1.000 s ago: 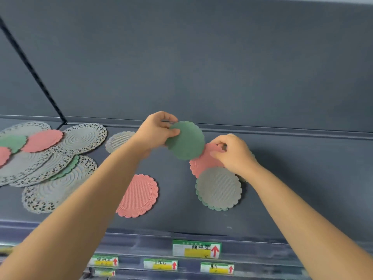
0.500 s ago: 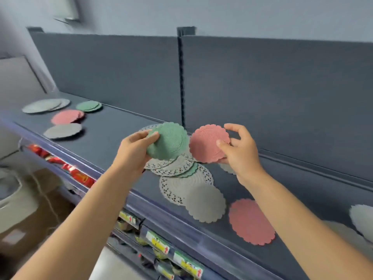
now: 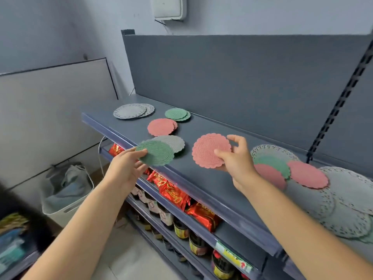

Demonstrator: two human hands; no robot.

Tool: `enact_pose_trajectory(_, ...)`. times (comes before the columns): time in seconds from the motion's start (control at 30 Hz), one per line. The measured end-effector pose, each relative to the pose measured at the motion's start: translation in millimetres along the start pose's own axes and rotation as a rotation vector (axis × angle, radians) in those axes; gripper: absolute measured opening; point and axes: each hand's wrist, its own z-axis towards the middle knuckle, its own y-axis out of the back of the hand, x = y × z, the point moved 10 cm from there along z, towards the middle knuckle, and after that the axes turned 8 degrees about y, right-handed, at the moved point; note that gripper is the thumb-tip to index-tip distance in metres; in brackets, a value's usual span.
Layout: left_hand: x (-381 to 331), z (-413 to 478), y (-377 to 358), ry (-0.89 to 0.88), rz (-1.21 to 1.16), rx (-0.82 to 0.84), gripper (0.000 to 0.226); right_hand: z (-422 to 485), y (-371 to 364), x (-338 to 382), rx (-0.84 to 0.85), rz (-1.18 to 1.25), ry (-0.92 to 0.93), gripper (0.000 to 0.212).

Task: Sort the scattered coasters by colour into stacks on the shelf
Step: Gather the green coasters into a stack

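Note:
My left hand [image 3: 126, 168] pinches a green coaster [image 3: 156, 153] above the front edge of the grey shelf [image 3: 201, 184]. My right hand [image 3: 238, 160] holds a pink coaster [image 3: 207, 148] over the shelf's middle. On the far left part of the shelf lie sorted piles: a green stack [image 3: 176, 114], a pink stack [image 3: 160, 126], a small grey stack [image 3: 171, 142] and large lace doilies [image 3: 132, 111]. A scattered heap at the right holds pink coasters [image 3: 307, 174], a green coaster [image 3: 276, 164] and grey lace doilies [image 3: 347, 201].
The shelf's dark back panel [image 3: 232, 81] rises behind the coasters. Lower shelves hold red snack packets [image 3: 174, 191] and jars [image 3: 181, 229]. A white bin [image 3: 64, 193] with cloth stands on the floor at the left, beside a grey board.
The view has swung left, bringing the sorted piles closer. Both hands have carried their coasters leftward along the shelf, away from the scattered heap and toward the piles.

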Motion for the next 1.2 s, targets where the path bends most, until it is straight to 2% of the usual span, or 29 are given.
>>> enact_pose_trajectory(0.1,-23,43,7,0.008,0.003,0.012,0.047,32,-32,-6,0.030,-0.059,0.010,0.037)
enact_pose_trajectory(0.23,-49,101,-4,-0.030,0.078,0.009,0.031,86,-59,-17,0.000,-0.101,0.003,0.033)
enact_pose_trajectory(0.37,-74,158,-17,-0.075,0.270,-0.025,0.030,141,-86,-32,0.000,-0.096,-0.034,0.034)
enact_pose_trajectory(0.43,-90,187,-19,-0.080,0.299,-0.070,0.033,162,-107,-41,0.078,-0.098,-0.077,0.041)
enact_pose_trajectory(0.53,-122,224,-28,-0.125,0.299,-0.093,0.035,183,-151,-54,0.300,-0.161,-0.079,0.058)
enact_pose_trajectory(0.63,-139,251,-48,-0.134,0.325,-0.020,0.031,197,-182,-61,0.421,-0.363,0.040,0.057)
enact_pose_trajectory(0.77,-141,285,-76,-0.076,0.327,0.083,0.020,212,-197,-59,0.512,-0.628,0.136,0.070)
enact_pose_trajectory(0.87,-132,308,-105,-0.028,0.365,0.221,0.014,215,-200,-54,0.581,-0.845,0.162,0.060)
enact_pose_trajectory(0.93,-119,322,-122,0.019,0.425,0.298,0.014,213,-198,-54,0.569,-0.902,0.135,0.055)
enact_pose_trajectory(0.97,-112,330,-129,0.018,0.508,0.317,0.018,212,-196,-55,0.542,-0.914,0.120,0.055)
enact_pose_trajectory(1.0,-110,339,-134,-0.060,0.696,0.309,0.027,211,-194,-55,0.507,-0.928,0.104,0.057)
enact_pose_trajectory(1.07,-113,349,-147,-0.363,1.271,0.269,0.045,211,-187,-56,0.415,-0.965,0.050,0.062)
enact_pose_trajectory(1.1,-114,350,-154,-0.507,1.464,0.268,0.048,210,-183,-57,0.356,-0.977,0.005,0.064)
enact_pose_trajectory(1.2,-113,351,-162,-0.605,1.558,0.340,0.052,201,-178,-63,0.263,-0.965,-0.105,0.060)
